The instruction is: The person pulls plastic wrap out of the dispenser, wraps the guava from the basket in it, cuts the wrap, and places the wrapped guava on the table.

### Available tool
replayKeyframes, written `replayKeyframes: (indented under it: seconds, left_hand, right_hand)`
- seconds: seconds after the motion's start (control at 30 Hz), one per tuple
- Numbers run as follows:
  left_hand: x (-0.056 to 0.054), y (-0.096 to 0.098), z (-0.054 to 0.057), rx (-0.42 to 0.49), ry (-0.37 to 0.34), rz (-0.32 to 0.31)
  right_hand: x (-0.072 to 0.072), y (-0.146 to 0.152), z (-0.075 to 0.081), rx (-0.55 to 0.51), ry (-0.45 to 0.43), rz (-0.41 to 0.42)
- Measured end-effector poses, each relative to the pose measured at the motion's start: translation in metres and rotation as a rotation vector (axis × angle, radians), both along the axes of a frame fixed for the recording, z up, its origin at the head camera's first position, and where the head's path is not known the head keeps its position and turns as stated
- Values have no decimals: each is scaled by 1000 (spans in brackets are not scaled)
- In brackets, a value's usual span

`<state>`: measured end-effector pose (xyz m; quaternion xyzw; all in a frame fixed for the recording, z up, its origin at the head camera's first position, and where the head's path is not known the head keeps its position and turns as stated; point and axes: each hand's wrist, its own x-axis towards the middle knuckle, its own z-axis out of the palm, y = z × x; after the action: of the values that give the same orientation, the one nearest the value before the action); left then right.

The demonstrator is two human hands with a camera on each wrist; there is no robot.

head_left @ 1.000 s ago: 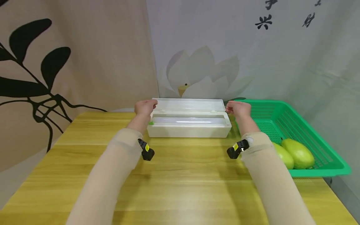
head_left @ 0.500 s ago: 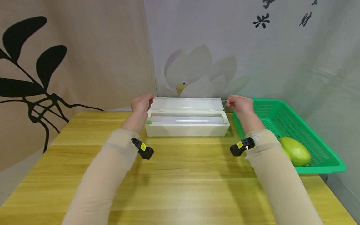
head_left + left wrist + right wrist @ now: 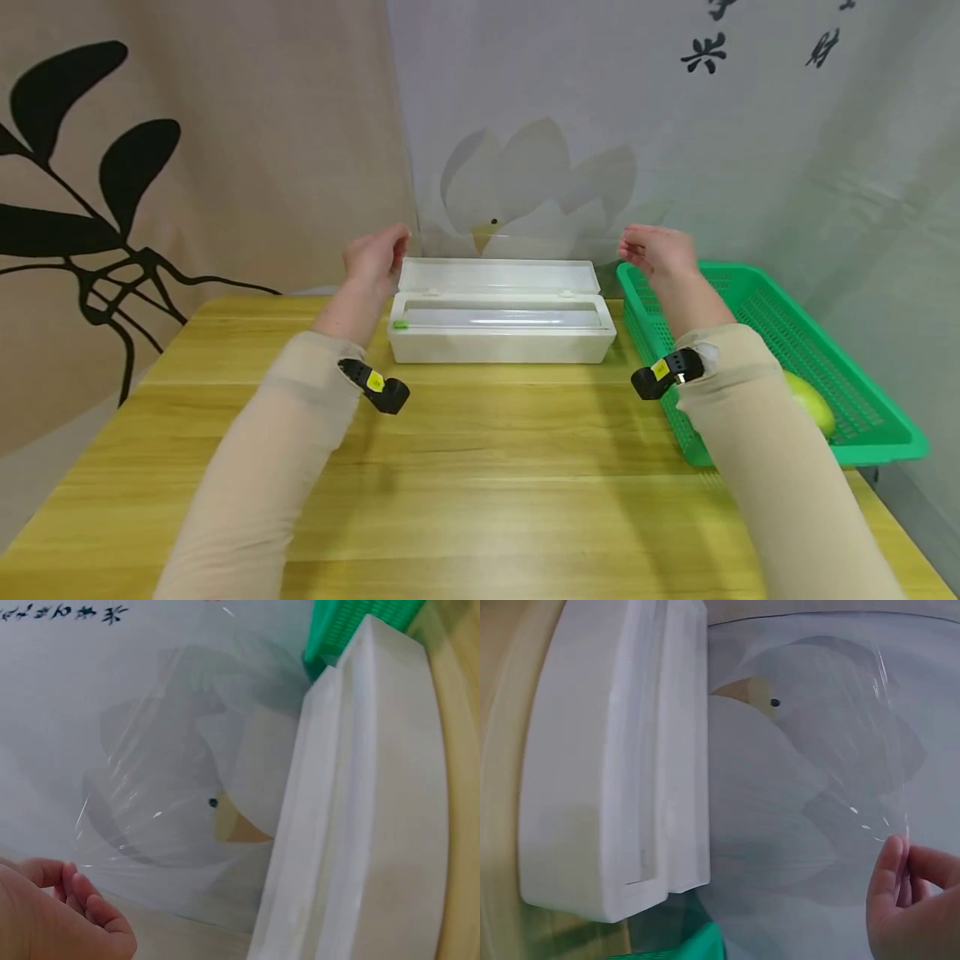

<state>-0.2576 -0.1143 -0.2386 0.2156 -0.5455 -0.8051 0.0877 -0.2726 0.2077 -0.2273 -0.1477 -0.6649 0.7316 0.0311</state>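
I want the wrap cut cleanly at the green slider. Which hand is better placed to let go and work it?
Probably the left hand: the green slider sits at the dispenser box's left end, just below it. The right hand pinches the film's far corner, beside the green basket.

1. The grey wall cloth (image 3: 750,150) carries black brush characters at its top right. One full character reads 兴 (image 3: 702,53).
2. To the right of it stands a second black character (image 3: 822,47), tilted and too slanted to read.
3. Above these two, parts of two more characters (image 3: 724,7) are cut by the top edge of the head view; they cannot be read.
4. In the left wrist view a row of small black characters (image 3: 64,613) runs along the top of the same cloth, upside down and too blurred to read.
5. The white box (image 3: 501,321), the green basket (image 3: 825,350) and the wrist bands' yellow tags (image 3: 372,382) show no legible print.
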Motion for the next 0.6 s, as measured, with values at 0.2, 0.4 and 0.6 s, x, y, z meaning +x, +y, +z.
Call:
replayKeyframes:
  seconds: [0.2, 0.4, 0.6]
  left_hand:
    - [2, 0, 14, 30, 30, -19]
    - [5, -1, 27, 103, 60, -52]
    - [12, -3, 37, 145, 92, -79]
  right_hand:
    - [2, 1, 17, -42, 13, -5]
    - [3, 2, 32, -116, 24, -14]
    - [5, 4, 43, -165, 44, -8]
